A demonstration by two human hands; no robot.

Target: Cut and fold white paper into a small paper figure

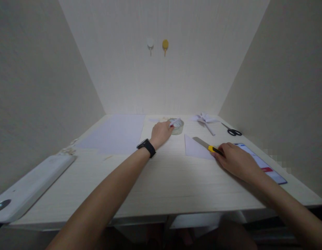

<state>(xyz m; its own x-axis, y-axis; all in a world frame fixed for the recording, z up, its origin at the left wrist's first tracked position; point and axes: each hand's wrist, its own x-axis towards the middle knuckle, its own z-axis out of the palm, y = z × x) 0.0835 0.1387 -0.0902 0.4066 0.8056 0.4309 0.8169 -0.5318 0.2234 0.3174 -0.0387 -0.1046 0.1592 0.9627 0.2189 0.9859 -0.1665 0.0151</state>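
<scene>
My left hand (162, 133), a dark watch on its wrist, is closed in a pinch on a small white paper piece (175, 122). That piece is over a round, clear-looking dish or tape roll (178, 130); I cannot tell which. My right hand (235, 159) grips a knife (201, 141) by its yellow and black handle, the broad blade pointing left and away from me. Beneath the blade lies a folded white paper triangle (193, 148). Farther back on the right rests a paper pinwheel (204, 119) with a rolled paper stick.
White paper sheets (119, 132) lie back left on the table (150, 194). Black-handled scissors (232, 131) sit near the right wall, and a phone (262, 165) lies beside my right hand. A long white device (33, 184) stands at the left edge. Two hooks (165, 44) hang on the back wall.
</scene>
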